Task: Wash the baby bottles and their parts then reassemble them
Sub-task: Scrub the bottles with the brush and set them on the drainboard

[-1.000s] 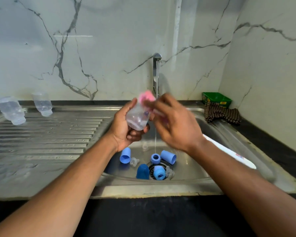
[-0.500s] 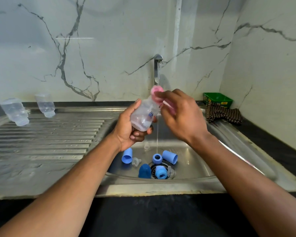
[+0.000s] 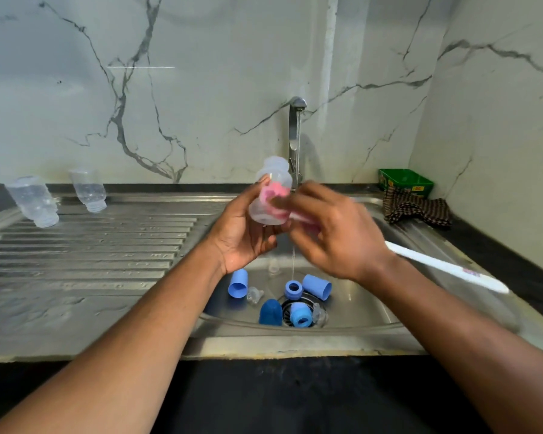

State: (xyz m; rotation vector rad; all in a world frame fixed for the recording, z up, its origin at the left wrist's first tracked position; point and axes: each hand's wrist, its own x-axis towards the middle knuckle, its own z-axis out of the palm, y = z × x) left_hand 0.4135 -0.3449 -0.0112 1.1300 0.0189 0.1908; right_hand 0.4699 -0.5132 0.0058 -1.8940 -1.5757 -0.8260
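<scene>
Bottle (image 3: 271, 195), clear plastic, held above the sink (image 3: 351, 311) in front of the tap (image 3: 296, 126), under a thin stream of water. The left hand (image 3: 243, 233) holds it from the left, fingers curled round its body. The right hand (image 3: 333, 233), blurred by motion, grips the white handle of a bottle brush (image 3: 445, 267), whose pink sponge head (image 3: 273, 198) sits inside the bottle; how its fingers lie on the handle cannot be told exactly. Blue caps and collars (image 3: 316, 286) and clear teats (image 3: 254, 295) lie in the basin round the drain (image 3: 304, 308). Two washed bottles (image 3: 33, 200) stand mouth-down on the ribbed drainboard (image 3: 85, 245).

Risk, as a judgement: wet plastic is slippery, so a hard thrust of the brush could twist the bottle out of the left hand and drop it onto the parts below. Small teats beside the open drain may lodge there or be overlooked.
</scene>
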